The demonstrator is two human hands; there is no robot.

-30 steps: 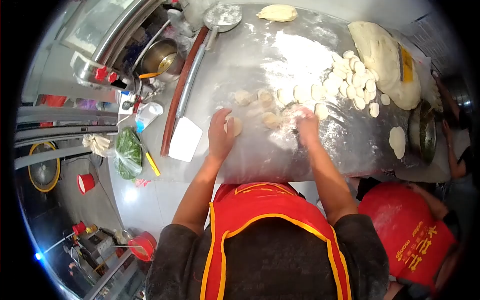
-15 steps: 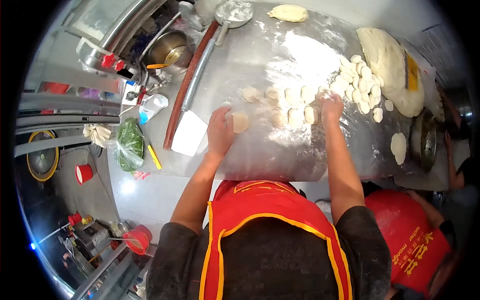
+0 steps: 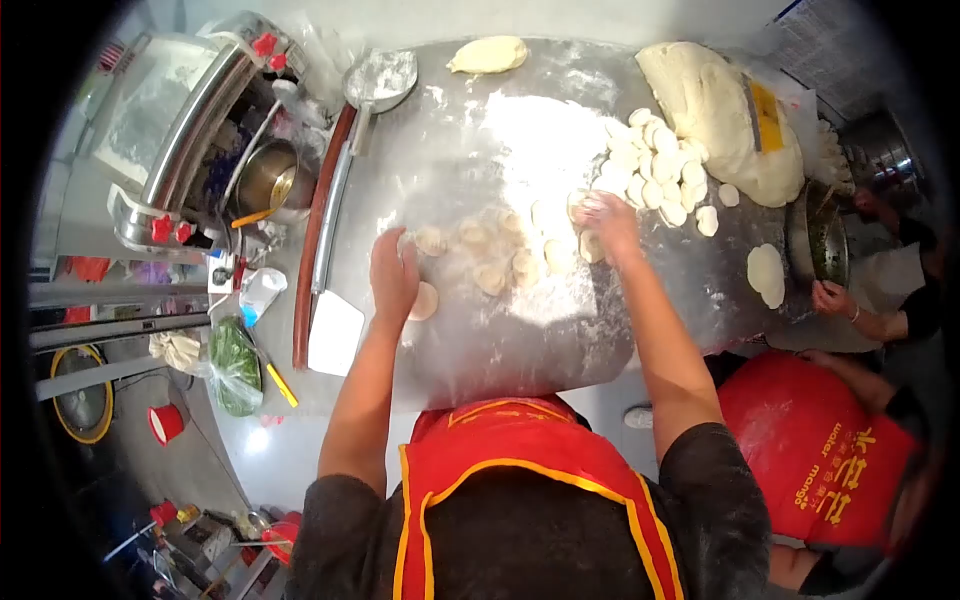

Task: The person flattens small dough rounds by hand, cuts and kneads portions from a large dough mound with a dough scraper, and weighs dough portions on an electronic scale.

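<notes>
My left hand (image 3: 394, 275) is at the left end of loose rows of small floured dough pieces (image 3: 489, 278), fingers stretched out and pointing away from me. A flat dough round (image 3: 424, 301) lies beside it. My right hand (image 3: 609, 224) reaches over the right end of the rows, fingers extended and apart. Its fingertips are at a dough piece (image 3: 577, 204), and another dough piece (image 3: 591, 246) lies just below the hand. I cannot tell how firmly the fingers touch the dough. White flour covers much of the metal table (image 3: 480, 350) around the pieces.
A pile of dough discs (image 3: 655, 165) and a large dough slab (image 3: 715, 115) lie at the right. Along the left are a rolling pin (image 3: 318, 250), a white scraper (image 3: 335, 335) and a flour scoop (image 3: 380, 82). A co-worker's hand (image 3: 832, 299) is by a metal basin (image 3: 826, 240).
The view has shifted, so the table sits further left and lower. My right hand's fingers have spread over the dough; my left has moved slightly beyond the flat round. A co-worker's hand has reached the basin.
</notes>
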